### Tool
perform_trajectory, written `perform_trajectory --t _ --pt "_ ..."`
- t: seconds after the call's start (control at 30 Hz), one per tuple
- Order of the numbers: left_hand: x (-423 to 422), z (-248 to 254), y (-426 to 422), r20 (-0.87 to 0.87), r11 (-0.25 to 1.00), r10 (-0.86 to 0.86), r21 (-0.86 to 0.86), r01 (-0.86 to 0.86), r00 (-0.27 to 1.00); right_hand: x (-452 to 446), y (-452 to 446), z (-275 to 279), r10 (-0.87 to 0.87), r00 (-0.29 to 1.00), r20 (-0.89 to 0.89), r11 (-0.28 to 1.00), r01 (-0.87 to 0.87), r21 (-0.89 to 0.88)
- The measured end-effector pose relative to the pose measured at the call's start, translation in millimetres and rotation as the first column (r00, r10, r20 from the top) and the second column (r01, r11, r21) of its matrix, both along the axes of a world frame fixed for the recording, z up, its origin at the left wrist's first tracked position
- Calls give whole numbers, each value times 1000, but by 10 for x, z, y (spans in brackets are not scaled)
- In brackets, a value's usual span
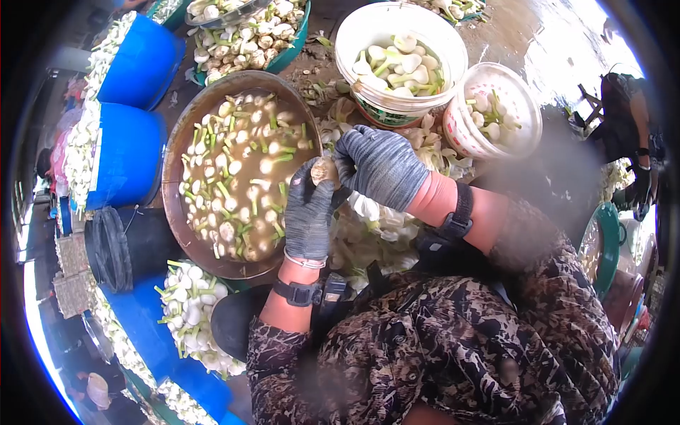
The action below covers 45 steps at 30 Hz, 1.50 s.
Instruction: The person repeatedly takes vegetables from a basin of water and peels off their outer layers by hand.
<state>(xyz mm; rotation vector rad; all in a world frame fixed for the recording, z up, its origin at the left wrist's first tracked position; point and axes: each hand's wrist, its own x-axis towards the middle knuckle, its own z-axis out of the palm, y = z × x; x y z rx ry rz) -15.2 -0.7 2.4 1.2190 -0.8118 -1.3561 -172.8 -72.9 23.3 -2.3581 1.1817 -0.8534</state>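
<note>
My left hand (309, 212), in a grey knitted glove, is closed around a brownish garlic bulb (324, 171) at the right rim of a wide basin. Against the bulb's right side presses my right hand (382, 164), gloved alike, with its fingers curled. What those fingers grip, if anything, is hidden; a small dark shape shows just below them. In the wide brown basin (172, 159), many pale bulbs with green stems float in murky water. Leafy peelings (375, 237) lie in a heap beneath my hands.
A white bucket (443, 53) and a smaller white tub (528, 117) hold peeled bulbs. Unpeeled ones fill a green basin (301, 42). Blue tubs (127, 156) heaped with bulbs line the left, near a black bucket (106, 248). Another person (627, 113) is at the far right.
</note>
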Motion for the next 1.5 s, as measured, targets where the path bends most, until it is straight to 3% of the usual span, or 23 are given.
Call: perform_trajectory --t 0.1,0.2,0.23,0.3,0.33,0.37,0.47,0.6,0.63,0.7,0.77,0.83,0.87,0.97,1.03,1.1,1.13,1.2,1.27,1.3,1.37,1.47,1.5 --pt "-48 45 14 -184 1000 -7 -28 2 983 2 -87 -80 -69 981 181 973 26 228" --pt "-2 21 17 -329 997 -62 -60 44 942 -110 -322 -319 -190 937 294 962 117 248" --pt "9 35 14 -386 998 -63 -35 53 920 -167 -422 -323 -242 960 140 947 202 248" --pt "26 40 14 -468 998 -65 -20 62 881 -267 -511 -495 -141 969 204 980 107 166" --pt "42 10 33 -469 998 -66 -28 60 881 -231 -370 -205 -142 929 341 965 54 256" --pt "63 -47 59 -42 986 -125 -121 119 991 -216 -245 -68 -70 934 350 975 -9 220" --pt "27 -10 -5 -34 981 -160 -119 155 987 -137 -45 76 19 971 240 995 -41 90" --pt "-9 -99 27 -222 996 -83 -57 72 972 -86 6 45 23 976 215 959 -82 273" --pt "-72 -20 13 -340 988 -107 -143 62 934 -63 15 32 13 963 268 947 -99 306" --pt "-14 -111 27 -278 995 -60 -88 37 959 -60 10 39 -2 933 360 925 -135 355" --pt "36 -120 44 -276 997 -43 -75 23 960 -61 -242 -481 -78 915 395 938 -67 341" --pt "71 -53 84 -366 996 -76 -80 50 928 -221 -377 -383 -190 962 195 967 149 206" --pt "100 -30 93 -364 994 -82 -91 52 928 -284 -454 -442 -264 946 187 953 225 204" --pt "198 -34 108 -485 999 -20 16 32 874 -347 -442 -169 -186 979 88 981 181 63" --pt "234 -187 82 -532 998 -35 31 60 846 -255 -241 17 101 980 174 989 -79 -126" --pt "250 -276 82 -585 978 -158 18 208 795 -160 -74 33 179 984 -8 978 -179 -111" --pt "265 -456 45 -523 985 -162 -34 170 836 -113 -14 -1 230 971 -63 966 -236 -104" --pt "115 -106 116 -490 984 -164 -21 176 856 -62 111 74 193 981 13 980 -193 -53" --pt "31 157 139 -412 975 -206 -16 220 887 -56 103 35 228 973 -41 966 -232 -111" --pt "82 -37 154 -387 977 -196 -1 212 901 -35 129 56 208 978 -2 961 -205 -186" --pt "159 -102 150 -284 966 -245 9 258 927 -4 127 6 151 987 62 986 -146 -84" --pt "190 -73 201 -189 950 -305 11 313 933 7 129 9 107 987 116 970 -130 208" --pt "191 -35 190 -143 940 -337 8 341 931 -3 119 -20 103 988 112 969 -125 213"
